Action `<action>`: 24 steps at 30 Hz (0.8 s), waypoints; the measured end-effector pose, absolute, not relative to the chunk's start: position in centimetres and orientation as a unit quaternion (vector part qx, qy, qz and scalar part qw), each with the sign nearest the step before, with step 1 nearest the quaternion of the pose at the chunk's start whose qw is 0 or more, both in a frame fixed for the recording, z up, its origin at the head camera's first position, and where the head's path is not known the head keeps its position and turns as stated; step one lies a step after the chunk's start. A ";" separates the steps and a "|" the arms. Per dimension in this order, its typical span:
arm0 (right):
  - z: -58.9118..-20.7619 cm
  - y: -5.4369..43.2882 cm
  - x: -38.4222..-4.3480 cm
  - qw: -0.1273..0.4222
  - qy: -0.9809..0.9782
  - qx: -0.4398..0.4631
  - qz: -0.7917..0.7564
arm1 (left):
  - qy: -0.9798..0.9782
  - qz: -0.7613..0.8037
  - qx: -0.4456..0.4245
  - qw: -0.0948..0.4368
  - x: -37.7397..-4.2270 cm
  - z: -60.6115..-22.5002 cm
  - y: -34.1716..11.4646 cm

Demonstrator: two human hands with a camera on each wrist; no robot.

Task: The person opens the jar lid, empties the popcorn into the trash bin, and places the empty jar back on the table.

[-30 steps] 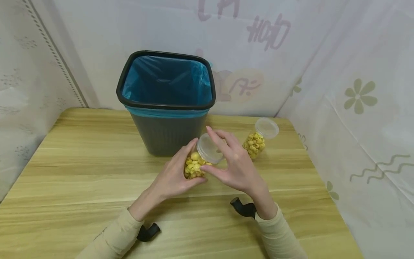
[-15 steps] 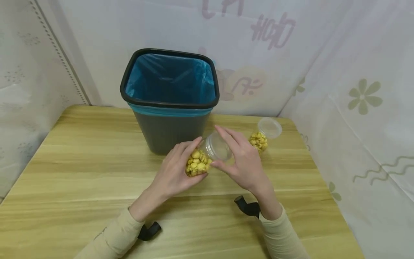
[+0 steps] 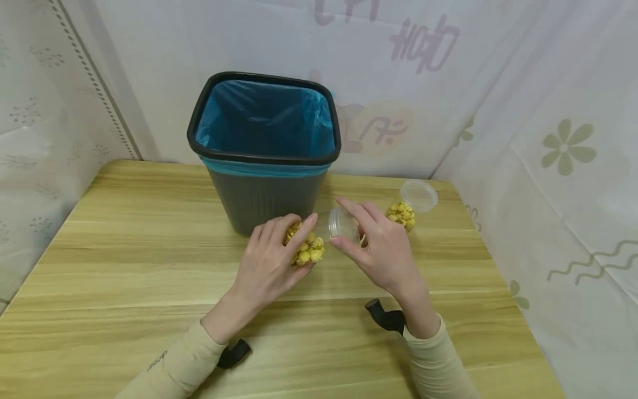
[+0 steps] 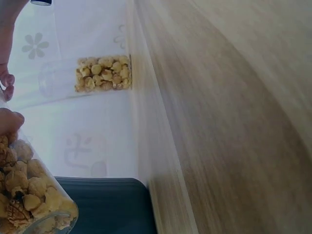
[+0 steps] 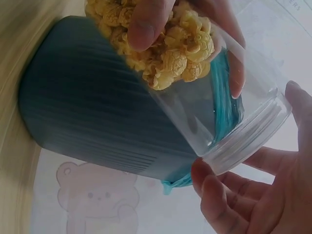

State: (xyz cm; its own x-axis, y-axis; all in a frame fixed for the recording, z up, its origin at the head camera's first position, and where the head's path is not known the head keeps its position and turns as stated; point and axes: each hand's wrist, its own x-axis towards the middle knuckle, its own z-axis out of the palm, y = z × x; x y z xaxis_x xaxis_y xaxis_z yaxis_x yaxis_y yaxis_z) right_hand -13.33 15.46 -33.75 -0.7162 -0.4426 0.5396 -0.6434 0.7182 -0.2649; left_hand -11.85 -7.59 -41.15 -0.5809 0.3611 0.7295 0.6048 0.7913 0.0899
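A clear jar of yellow popcorn [image 3: 310, 250] is tilted over, its lidded end toward the right. My left hand [image 3: 269, 263] grips it round the popcorn-filled end, fingers over the far side. On the clear screw lid [image 3: 345, 226], my right hand [image 3: 386, 249] has its thumb and fingers curled round the edge. In the right wrist view the lid [image 5: 251, 134] sits on the jar's mouth, and popcorn fills only the far end. A second lidded popcorn jar [image 3: 401, 215] stands upright behind my right hand; the left wrist view shows it [image 4: 103, 73] too.
A dark grey waste bin [image 3: 266, 197] with a blue liner [image 3: 264, 119] stands at the back of the wooden table [image 3: 139, 266], just behind the held jar. Printed cloth [image 3: 563, 221] hangs along the table's sides and back.
The jar has tipped further over to the right, its lid end now lower and pointing sideways. My left hand has rolled over with it, while my right hand stays on the lid.
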 end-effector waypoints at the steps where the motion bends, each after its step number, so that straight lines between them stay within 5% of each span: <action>1: -33.7 15.5 -13.3 0.222 -0.899 0.303 0.227 | -0.874 -0.167 -0.276 0.364 -11.8 -41.1 -7.6; 8: -33.3 15.8 -13.2 0.195 -0.895 0.322 0.239 | -0.873 -0.200 -0.285 0.342 -11.9 -40.9 -7.6; 24: -32.0 17.9 -12.5 0.074 -0.868 0.422 0.251 | -0.887 -0.289 -0.317 0.172 -12.2 -39.5 -8.6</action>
